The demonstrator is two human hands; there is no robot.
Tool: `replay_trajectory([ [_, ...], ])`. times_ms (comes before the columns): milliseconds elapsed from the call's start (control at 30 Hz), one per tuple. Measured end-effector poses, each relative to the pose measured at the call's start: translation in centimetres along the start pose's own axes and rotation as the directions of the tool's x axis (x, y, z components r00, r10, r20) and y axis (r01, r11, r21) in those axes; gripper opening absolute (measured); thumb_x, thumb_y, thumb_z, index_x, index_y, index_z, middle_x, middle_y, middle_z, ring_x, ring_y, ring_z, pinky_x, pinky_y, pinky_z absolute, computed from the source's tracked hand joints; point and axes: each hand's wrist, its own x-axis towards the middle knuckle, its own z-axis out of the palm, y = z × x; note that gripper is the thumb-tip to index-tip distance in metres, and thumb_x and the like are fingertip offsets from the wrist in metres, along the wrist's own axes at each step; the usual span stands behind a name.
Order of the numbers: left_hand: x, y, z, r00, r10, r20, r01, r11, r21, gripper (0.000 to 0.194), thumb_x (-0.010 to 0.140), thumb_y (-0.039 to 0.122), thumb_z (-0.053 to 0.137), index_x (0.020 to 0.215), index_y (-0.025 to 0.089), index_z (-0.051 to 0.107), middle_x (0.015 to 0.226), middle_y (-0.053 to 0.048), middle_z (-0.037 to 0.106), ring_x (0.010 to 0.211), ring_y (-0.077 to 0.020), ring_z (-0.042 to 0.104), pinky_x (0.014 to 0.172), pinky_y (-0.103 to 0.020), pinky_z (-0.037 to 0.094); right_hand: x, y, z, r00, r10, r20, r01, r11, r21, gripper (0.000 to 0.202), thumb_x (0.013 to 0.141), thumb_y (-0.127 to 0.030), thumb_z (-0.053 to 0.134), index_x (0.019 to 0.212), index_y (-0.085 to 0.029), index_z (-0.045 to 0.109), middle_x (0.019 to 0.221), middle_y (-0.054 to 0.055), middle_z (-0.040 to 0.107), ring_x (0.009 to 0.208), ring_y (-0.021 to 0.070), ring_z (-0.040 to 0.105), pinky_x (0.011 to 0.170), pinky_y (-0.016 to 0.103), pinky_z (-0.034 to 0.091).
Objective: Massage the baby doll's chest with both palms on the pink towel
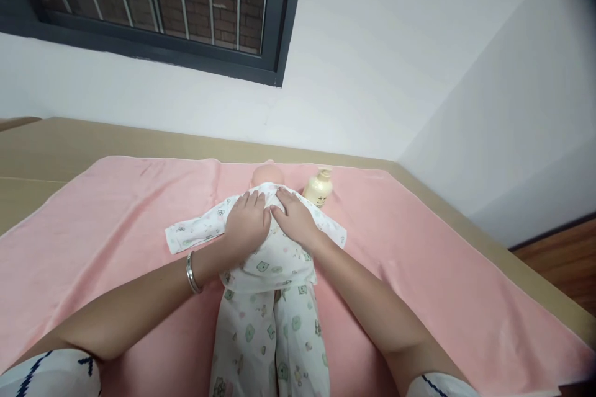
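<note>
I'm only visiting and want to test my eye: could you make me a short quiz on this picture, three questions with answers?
1. True or false: the left hand and the right hand both touch the shirt.

2. Which of the person's sides wears the bracelet: A) right; B) left; C) neither?

3. Fill in the colour: the bottle rests on a ____ blanket.

Key: 1. True. 2. B. 3. Pink.
</note>
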Motion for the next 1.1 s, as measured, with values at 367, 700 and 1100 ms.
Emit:
replay_trajectory([
  [367,3.0,-2.2,-1.2,0.983,-0.003,0.183,0.034,0.986,-0.165,0.040,0.098,0.029,0.033,0.114,0.014,0.065,0.117,-0.015,0.071,0.111,-0.0280,0.065,0.099,-0.043,0.051,-2.7,-4.0,-0.2,0.999,0.039,0.019,-0.035,0.978,-0.204,0.050,0.100,-0.029,0.039,0.143,-0.007,0.052,0.150,0.019,0.049,0.145,0.0285,0.040,0.119,0.043,0.033],
  [700,-0.2,0.5,-1.1,0.992,0.073,0.107,-0.061,0.992,-0.111,0.050,0.095,0.022,0.036,0.138,0.003,0.054,0.147,-0.020,0.054,0.142,-0.0327,0.044,0.118,-0.049,0.035,-0.9,-2.1,-1.2,0.994,0.049,0.102,-0.022,0.968,-0.250,0.051,0.103,-0.029,0.035,0.143,-0.001,0.049,0.152,0.023,0.045,0.144,0.0292,0.040,0.120,0.043,0.031],
  [1100,-0.8,0.6,0.0,0.999,0.032,0.007,-0.032,0.999,0.017,0.053,0.097,0.028,0.036,0.139,-0.002,0.049,0.144,-0.028,0.052,0.142,-0.0379,0.043,0.115,-0.053,0.036,0.0,-1.2,-1.8,0.995,0.048,0.084,-0.038,0.993,-0.115,0.040,0.103,-0.028,0.037,0.128,-0.008,0.060,0.146,0.019,0.054,0.139,0.0255,0.047,0.116,0.038,0.036],
])
